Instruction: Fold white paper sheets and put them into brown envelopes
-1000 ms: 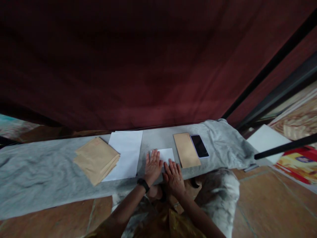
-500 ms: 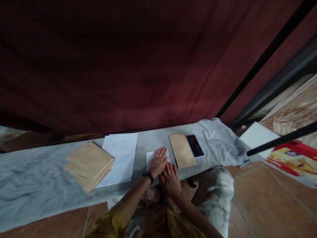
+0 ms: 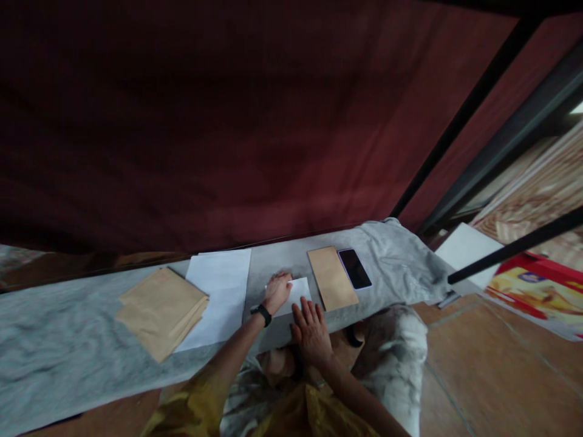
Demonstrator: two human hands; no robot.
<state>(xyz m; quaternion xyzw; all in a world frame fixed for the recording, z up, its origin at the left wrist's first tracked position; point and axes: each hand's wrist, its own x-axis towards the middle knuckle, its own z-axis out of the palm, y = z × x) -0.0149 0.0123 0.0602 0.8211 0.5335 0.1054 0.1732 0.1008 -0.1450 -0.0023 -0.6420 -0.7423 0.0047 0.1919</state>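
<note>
A small piece of white paper (image 3: 297,289), seemingly folded, lies on the cloth-covered bench in front of me. My left hand (image 3: 277,292), with a black band on its wrist, is closed at the paper's left side; its fingertips are curled and a little blurred. On the paper's near right edge rests my right hand (image 3: 313,332), flat with its fingers apart. Just right of the paper lies a brown envelope (image 3: 333,278). Larger white sheets (image 3: 221,297) are to the left of my hands.
A stack of brown envelopes (image 3: 164,309) overlaps the white sheets. A phone (image 3: 355,269) lies beside the single envelope. The grey cloth (image 3: 59,340) covers the narrow bench. A dark red curtain (image 3: 255,133) hangs behind it. At the right are black bars (image 3: 469,115) and a red box (image 3: 537,291).
My left hand has slid left off the top of my right fingers and curled at the paper's left side. My right hand stays almost in place, and more of the paper shows.
</note>
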